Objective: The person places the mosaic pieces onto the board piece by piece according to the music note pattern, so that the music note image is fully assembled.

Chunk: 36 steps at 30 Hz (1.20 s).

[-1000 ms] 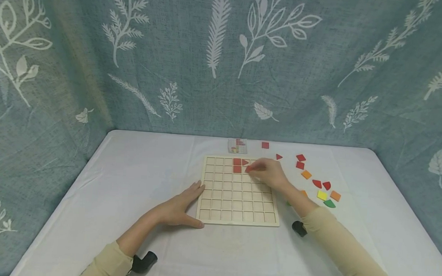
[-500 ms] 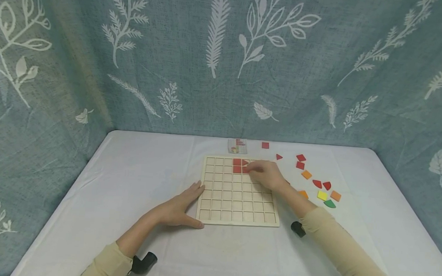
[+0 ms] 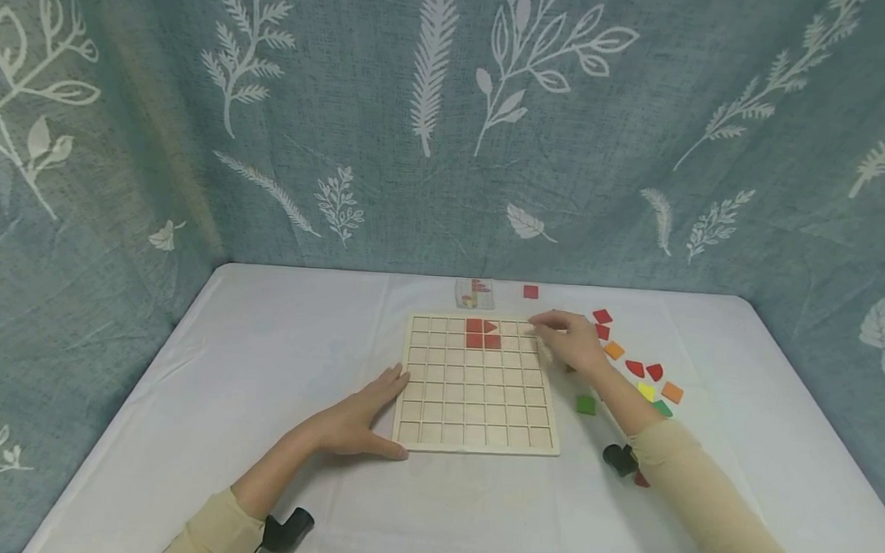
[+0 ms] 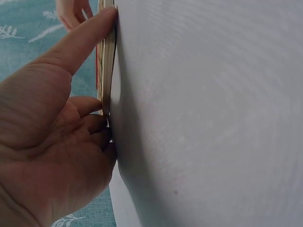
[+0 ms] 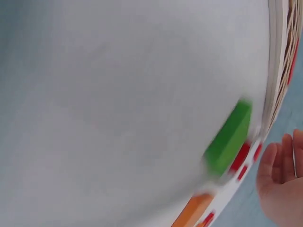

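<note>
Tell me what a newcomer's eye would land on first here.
Probably the pale wooden grid board in the middle of the white table, with four red pieces bunched in its two farthest rows. Next, the left hand touching the board's near left corner and the right hand by its far right corner. Behind it all hangs a blue-green cloth with white leaf prints.

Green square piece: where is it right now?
In the head view, the green square piece lies on the white table, just right of the wooden grid board.
</note>
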### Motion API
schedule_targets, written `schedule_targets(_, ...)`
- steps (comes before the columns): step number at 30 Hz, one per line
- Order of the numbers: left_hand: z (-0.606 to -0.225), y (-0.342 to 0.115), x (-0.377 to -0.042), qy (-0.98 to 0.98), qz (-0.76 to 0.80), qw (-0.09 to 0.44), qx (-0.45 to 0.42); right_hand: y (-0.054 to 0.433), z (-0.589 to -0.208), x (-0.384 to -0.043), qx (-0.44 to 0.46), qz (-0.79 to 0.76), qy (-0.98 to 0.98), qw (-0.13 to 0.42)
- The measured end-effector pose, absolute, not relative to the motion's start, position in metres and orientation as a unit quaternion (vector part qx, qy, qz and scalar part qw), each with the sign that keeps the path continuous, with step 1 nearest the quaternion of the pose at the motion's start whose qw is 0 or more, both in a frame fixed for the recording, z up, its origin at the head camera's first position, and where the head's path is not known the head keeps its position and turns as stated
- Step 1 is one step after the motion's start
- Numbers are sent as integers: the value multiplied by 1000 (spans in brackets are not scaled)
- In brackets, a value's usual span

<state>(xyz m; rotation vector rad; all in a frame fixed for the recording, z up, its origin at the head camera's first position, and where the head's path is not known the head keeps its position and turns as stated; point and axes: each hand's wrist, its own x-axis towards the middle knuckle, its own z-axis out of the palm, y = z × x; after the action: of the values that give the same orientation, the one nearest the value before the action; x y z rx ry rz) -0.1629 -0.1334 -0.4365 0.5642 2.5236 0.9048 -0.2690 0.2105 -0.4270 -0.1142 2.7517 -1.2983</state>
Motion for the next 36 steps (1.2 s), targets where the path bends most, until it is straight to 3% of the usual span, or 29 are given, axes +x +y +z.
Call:
schedule_targets(11, -438, -134, -161, 902, 326, 201, 201, 245, -433, -284, 24, -400, 915, 36)
schedule_targets(36, -437, -134, -160, 903, 324, 193, 208, 225, -434, -297, 68, -356, 932, 17)
